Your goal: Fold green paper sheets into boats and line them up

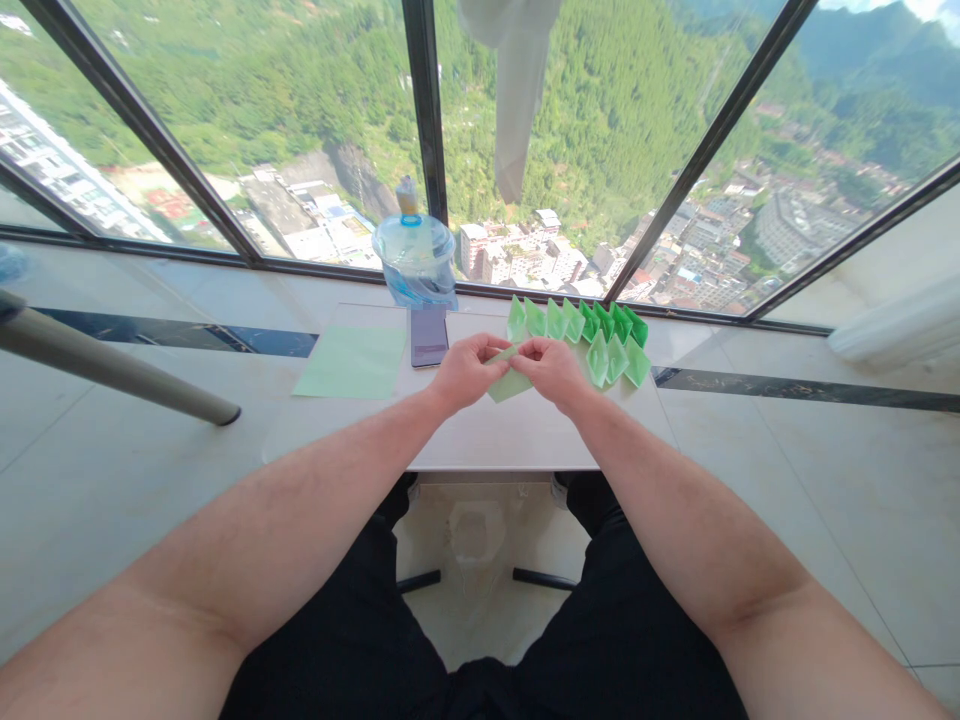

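Observation:
Over the middle of a low white table (480, 440), a folded piece of light green paper (510, 386) is held between my two hands. My left hand (471, 370) pinches its upper left side, fingers pressed together. On the other side my right hand (551, 368) grips the upper edge between thumb and fingers, close to the left fingertips. Part of the paper is hidden behind the fingers. Just right of my right hand stand folded green paper boats (616, 358) in two rows, some pale and some darker green.
Flat sheets of pale green paper (352, 362) lie at the table's left. A phone (429, 337) rests beside them. Behind it, by the window, stands a clear plastic water jug (415, 255). A grey pole (120, 360) slants in at the left. Window frames (426, 110) border the far side.

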Tool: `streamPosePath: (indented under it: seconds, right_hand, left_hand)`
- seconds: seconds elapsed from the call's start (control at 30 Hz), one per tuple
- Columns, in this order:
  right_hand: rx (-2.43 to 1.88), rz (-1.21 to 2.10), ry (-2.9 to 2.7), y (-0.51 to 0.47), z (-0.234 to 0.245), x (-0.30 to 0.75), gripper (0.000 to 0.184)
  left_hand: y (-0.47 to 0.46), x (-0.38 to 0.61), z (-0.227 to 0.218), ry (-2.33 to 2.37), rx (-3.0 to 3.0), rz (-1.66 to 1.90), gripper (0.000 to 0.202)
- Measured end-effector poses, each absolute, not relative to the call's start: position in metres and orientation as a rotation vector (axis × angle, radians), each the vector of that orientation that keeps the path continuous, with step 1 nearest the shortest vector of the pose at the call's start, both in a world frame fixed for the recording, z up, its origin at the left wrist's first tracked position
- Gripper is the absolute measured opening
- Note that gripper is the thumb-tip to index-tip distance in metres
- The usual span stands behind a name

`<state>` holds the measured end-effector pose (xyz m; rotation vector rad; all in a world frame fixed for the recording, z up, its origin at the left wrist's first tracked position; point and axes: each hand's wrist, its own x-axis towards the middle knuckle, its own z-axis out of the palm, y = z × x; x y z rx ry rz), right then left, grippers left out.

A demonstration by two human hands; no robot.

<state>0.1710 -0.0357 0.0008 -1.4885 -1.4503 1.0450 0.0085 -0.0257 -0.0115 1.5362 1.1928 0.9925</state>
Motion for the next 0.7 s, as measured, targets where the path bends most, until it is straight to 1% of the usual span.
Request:
streamPosePath:
  seconds: [0.23,0.7]
  right_hand:
    - [-1.513,1.029,-1.512,-0.036,0.0029,0.172,0.021]
    - [-1.485,1.054,-1.522,-0.0376,0.0043,0.1712,0.021]
  left_hand:
    - [-0.0229,0.0074,-0.0128,1.249,1.597,1.018,0.025]
    - [-0.0239,0.007,-0.0099,1.255,1.526,1.002,0.027]
